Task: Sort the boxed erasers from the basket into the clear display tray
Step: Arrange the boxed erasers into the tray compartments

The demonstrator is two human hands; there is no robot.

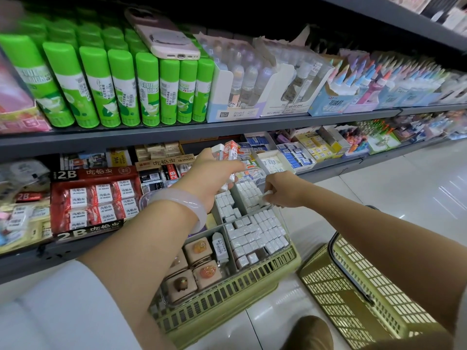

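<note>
Nearest the camera, two olive-green slotted baskets are sitting on the white tiled floor: the basket on the right (pixel 358 294) is lying tilted with its dark handle across it, and the other basket (pixel 227 296) is carrying the clear display tray (pixel 284 224) on top. The tray's near-left compartments are holding brown boxed items with orange and brown figures, while its right and far compartments are filling with rows of small white boxed erasers (pixel 255 231). Just beyond, the right hand (pixel 279 190) is hovering over a far compartment, pinching a small white eraser between its fingertips. The left hand (pixel 212 173), with a pale bangle (pixel 182 203) on the wrist, is reaching above the tray and gripping several red-and-white eraser boxes (pixel 228 151); how many it is holding is hard to tell. Behind them, the lower shelf (pixel 328 170) is displaying red 2B eraser packs (pixel 94 202) and blue and yellow eraser cartons. On the upper shelf, green glue sticks (pixel 108 89) are standing upright, with a pink phone (pixel 164 36) lying on their caps.
</note>
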